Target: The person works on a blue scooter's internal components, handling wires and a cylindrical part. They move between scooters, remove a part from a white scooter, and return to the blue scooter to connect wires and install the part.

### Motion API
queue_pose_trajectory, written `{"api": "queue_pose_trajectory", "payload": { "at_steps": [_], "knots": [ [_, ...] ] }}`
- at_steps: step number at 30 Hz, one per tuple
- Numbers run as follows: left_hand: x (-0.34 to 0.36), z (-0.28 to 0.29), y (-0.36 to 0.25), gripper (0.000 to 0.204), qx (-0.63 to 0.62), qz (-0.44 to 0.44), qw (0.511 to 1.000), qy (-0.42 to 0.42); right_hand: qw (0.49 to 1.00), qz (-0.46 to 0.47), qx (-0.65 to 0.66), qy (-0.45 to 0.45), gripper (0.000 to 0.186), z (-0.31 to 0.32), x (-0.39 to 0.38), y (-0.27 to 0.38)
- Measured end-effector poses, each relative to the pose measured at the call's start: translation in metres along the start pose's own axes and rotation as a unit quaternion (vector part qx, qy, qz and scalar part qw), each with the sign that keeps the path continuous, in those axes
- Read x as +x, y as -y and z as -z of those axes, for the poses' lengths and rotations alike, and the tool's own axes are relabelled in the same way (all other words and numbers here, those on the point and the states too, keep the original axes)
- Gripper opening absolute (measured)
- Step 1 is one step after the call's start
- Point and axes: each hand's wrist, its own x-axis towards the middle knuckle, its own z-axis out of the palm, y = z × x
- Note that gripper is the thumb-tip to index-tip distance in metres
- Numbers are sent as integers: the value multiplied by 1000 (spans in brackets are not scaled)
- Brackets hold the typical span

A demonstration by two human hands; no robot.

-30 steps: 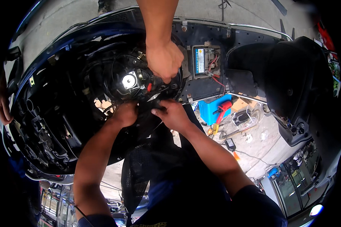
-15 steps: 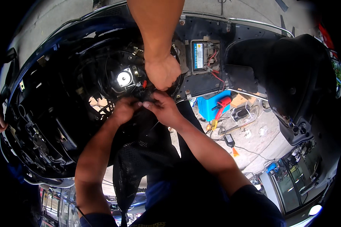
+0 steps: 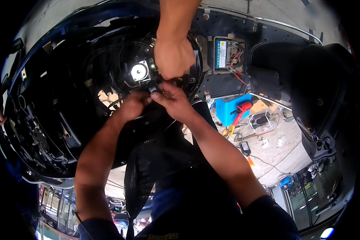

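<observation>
Right grip [image 3: 173, 103]: thumb and forefinger apparently pinched on a small dark piece [image 3: 152, 89] with a grey glint. Left grip [image 3: 134, 106]: fingers curled, blurred; cannot tell open from closed.

Key relation: dark piece up and left from the right grip, right at the thumb tip; up and right from the left grip. Right nearer of the two. Long axis unreadable (too dark there).

Just beyond, up-left of the piece: round silver part [image 3: 140, 72]. Above right grip: co-worker's hand [image 3: 174, 58], fisted, in from the far side (contents hidden).

Surface: black vehicle panel [image 3: 216, 85], no table; battery [image 3: 221, 55] in a recess to the right, red wires at its side. Lower right, well apart: blue box [image 3: 227, 106], red tool [image 3: 244, 106] overlapping it in view, pale concrete floor [image 3: 274, 154].
</observation>
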Motion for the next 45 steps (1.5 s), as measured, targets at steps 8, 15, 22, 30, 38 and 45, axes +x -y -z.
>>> {"api": "queue_pose_trajectory", "payload": {
  "at_steps": [8,15,22,30,38,45],
  "knots": [
    [-30,32,4,32,111,43,993,18,999,-52,9,-12,15,-3,6,-8],
    [-36,22,-6,52,159,87,982,59,993,4,-111,-48,25,-9,8,-35],
    [-32,31,-27,63,196,113,970,83,997,-12,-8,-74,31,-23,5,-27],
    [-28,30,-22,52,212,119,966,83,990,-21,108,-86,27,-32,3,-23],
    [-44,19,-44,45,253,73,962,77,952,23,294,-76,23,-19,-8,39],
    [-61,28,-54,28,-207,7,977,46,927,23,373,-32,24,-33,10,73]
  ]
}}
